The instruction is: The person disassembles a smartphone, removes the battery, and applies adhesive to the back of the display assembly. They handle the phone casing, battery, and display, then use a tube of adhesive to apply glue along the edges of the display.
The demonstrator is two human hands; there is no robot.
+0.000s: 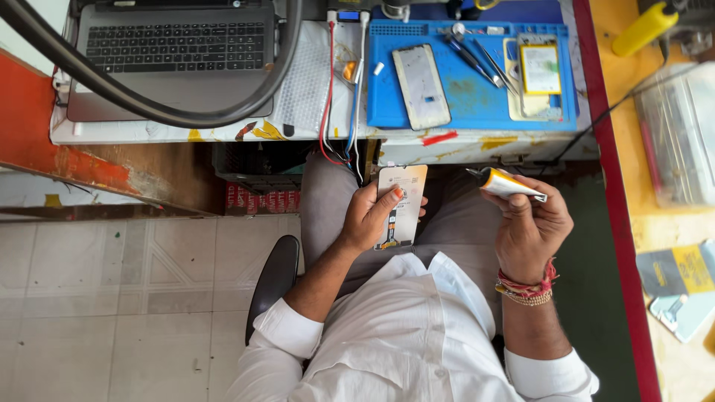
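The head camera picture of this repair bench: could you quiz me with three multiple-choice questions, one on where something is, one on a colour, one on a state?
1. Where does the loose phone lie?
A. on the blue mat
B. on the laptop
C. on the floor

2. What colour is the person's shirt?
A. black
B. white
C. green

3. How is the small tube held?
A. lying on the bench
B. gripped in the right hand
C. tucked in a pocket

Answers: 1 A, it rests flat on the blue mat. 2 B, sleeves and body are white. 3 B, the right hand grips it, while the left hand holds a phone panel.
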